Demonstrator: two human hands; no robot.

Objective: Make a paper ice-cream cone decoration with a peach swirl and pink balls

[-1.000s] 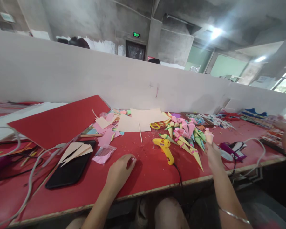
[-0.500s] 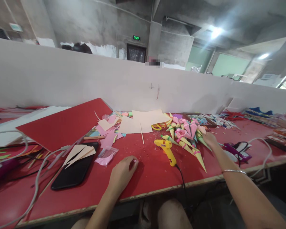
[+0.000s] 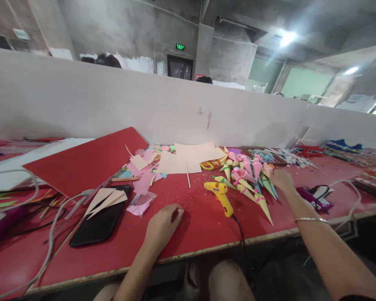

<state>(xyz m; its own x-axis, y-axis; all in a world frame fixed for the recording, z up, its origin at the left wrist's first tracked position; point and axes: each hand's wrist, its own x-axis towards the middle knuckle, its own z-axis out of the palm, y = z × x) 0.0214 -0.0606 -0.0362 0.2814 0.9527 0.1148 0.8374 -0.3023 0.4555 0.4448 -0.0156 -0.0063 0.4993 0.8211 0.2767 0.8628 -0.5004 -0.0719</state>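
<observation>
My left hand [image 3: 164, 223] rests on the red table, its fingers curled in; whatever they may hold is hidden. My right hand [image 3: 282, 179] reaches to the right edge of a pile of small paper cones [image 3: 247, 173], pink, yellow and green, some with flower-like trim. A peach cone [image 3: 267, 169] lies just left of its fingertips, which are blurred; I cannot tell whether they touch it. Between my hands a yellow hot glue gun [image 3: 221, 197] lies on its side. A thin pale stick [image 3: 187, 174] is beyond it.
Peach paper sheets [image 3: 191, 156] and scraps lie at the back, by yellow-handled scissors [image 3: 207, 166]. Cut peach pieces [image 3: 105, 200] sit on a black phone [image 3: 97, 228]. A red board [image 3: 84, 167] leans left. A purple device [image 3: 315, 198] with a white cable lies right.
My right hand has shifted slightly right, away from the peach cone, which stays at the pile's edge. My left hand holds its place. The view has tilted a little.
</observation>
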